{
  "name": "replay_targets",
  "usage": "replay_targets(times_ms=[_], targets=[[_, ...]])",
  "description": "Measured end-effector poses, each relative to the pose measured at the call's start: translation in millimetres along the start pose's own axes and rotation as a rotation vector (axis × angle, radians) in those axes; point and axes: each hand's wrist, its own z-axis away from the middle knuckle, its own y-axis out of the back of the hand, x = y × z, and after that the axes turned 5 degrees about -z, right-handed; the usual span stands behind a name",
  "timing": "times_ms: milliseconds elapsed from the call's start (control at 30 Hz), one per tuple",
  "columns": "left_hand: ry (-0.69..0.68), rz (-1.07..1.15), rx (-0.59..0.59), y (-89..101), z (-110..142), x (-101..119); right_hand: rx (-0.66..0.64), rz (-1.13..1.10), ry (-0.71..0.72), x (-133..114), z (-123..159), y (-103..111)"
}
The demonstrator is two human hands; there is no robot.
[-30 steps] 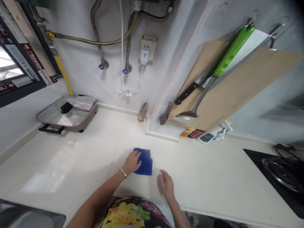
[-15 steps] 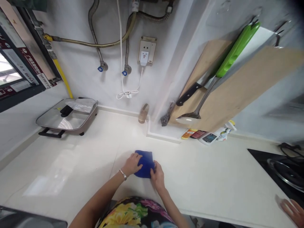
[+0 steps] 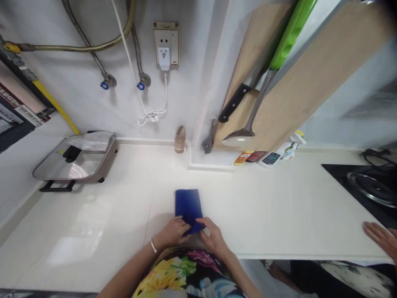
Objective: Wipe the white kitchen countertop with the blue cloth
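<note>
Blue cloth [image 3: 188, 203], seemingly folded, laid on white surface [image 3: 279, 215], lower centre of frame. Gripped along near edge by left hand [image 3: 174, 231], pinched at near-right corner by right hand [image 3: 214, 238], presumably so layers are kept aligned.

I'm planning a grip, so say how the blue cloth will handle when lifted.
The blue cloth likely flops: its near edge looks bent between the left hand and the right hand. It seems light, being thin and small beside the hands. It probably won't roll, since most of it lies flat on the counter.
</note>
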Motion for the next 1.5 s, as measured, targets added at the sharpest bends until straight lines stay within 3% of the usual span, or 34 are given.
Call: replay_targets(times_ms=[100,200,367,567,700,867,1033,1167,1300,1500], targets=[[0.002,-0.058,-0.08,-1.0,5,14,-0.047,0.002,-0.004,-10,-4,2],[0.043,-0.068,-0.138,10.0,9,18,-0.064,-0.002,0.028,-20,-8,3],[0.217,-0.014,-0.088,40.1,13,7,0.014,-0.018,0.014,-23,-14,-3],[0.28,-0.018,0.004,55.7,-33,-22,0.215,0.03,-0.02,3,-44,-13],[0.364,-0.055,0.137,56.1,-66,-45,0.348,0.072,-0.004,24,-62,-6],[0.427,-0.071,0.291,35.4,-69,-43,0.426,0.34,0.083,61,-32,26],[0.422,-0.134,0.344,-26.9,-60,-5,0.471,0.588,0.086,98,28,41],[0.442,-0.255,0.355,-64.1,-55,10,0.416,0.694,0.142,114,45,37],[0.403,-0.3,0.324,-62.7,-53,-6,0.433,0.727,0.16,123,41,36],[0.501,-0.348,0.386,-39.7,-59,-73,0.518,0.717,0.254,132,34,34]])
